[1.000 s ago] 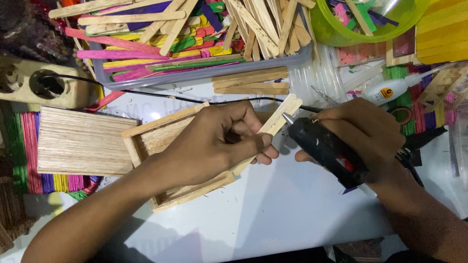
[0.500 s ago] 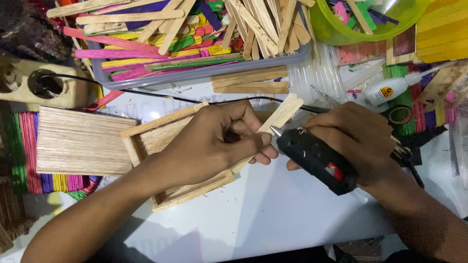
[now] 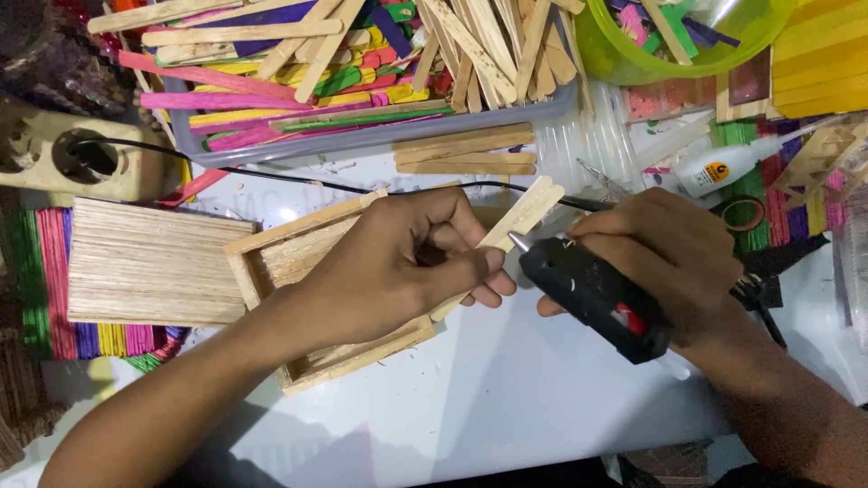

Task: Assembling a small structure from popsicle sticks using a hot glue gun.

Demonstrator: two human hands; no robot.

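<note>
Two hands work over a white worktop point(image 3: 506, 398) crowded with craft sticks. At its centre lies a shallow wooden tray frame point(image 3: 312, 271), built from plain sticks, and everything else sits around that frame. The left hand point(image 3: 398, 267) rests on the frame's right side, fingers curled tight round a plain wooden stick point(image 3: 524, 212) that slants up and away to the right of the frame. The right hand point(image 3: 669, 262), further right of the frame, is wrapped round a black glue gun point(image 3: 592, 298), whose metal nozzle points left and sits just beside the held stick.

Left of the frame, touching its edge, lies a flat panel of plain sticks point(image 3: 149, 262), resting on a mat of coloured sticks point(image 3: 50, 289). Beyond the frame stands a clear plastic tub point(image 3: 380, 136) heaped with pink, yellow, green, purple and bare wooden sticks. A few loose plain sticks point(image 3: 466, 154) lie between tub and frame. A black cable point(image 3: 271, 176) runs past the far side of the frame, from a pale power strip point(image 3: 54, 154) at upper left toward the gun. Far right of the frame sit a green bowl point(image 3: 615, 54) of coloured pieces and a white glue bottle point(image 3: 732, 163) on its side. Little of the room shows beyond the cluttered worktop.
</note>
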